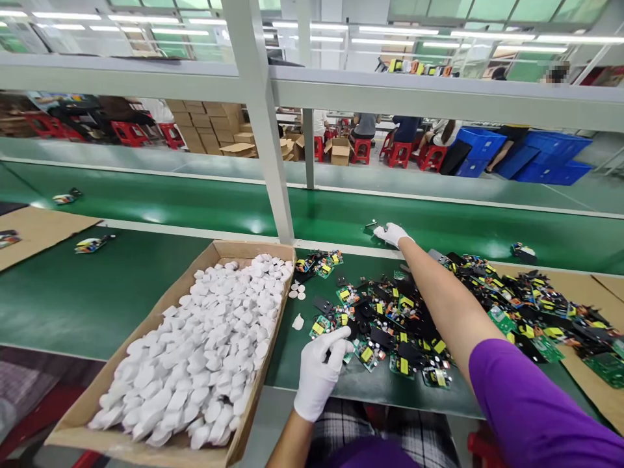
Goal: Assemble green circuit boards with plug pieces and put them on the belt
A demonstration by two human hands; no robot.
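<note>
left hand (319,370): gloved fingers curled, pinching a dark part at the near edge of the circuit board pile (390,325) on the counter (97,292) | right hand (391,234): reaches out, fingers closed on a small part (370,225) on the conveyor belt (195,208)

Gloved left hand (319,370) touches circuit boards (390,331); right hand (391,234) reaches onto the conveyor belt (195,208).

Cardboard tray (78,416) of white plastic caps (205,351) left on bench. Red stools (400,154), blue crates (556,159), stacked cartons (205,127) beyond the green conveyor belt (195,201).
</note>
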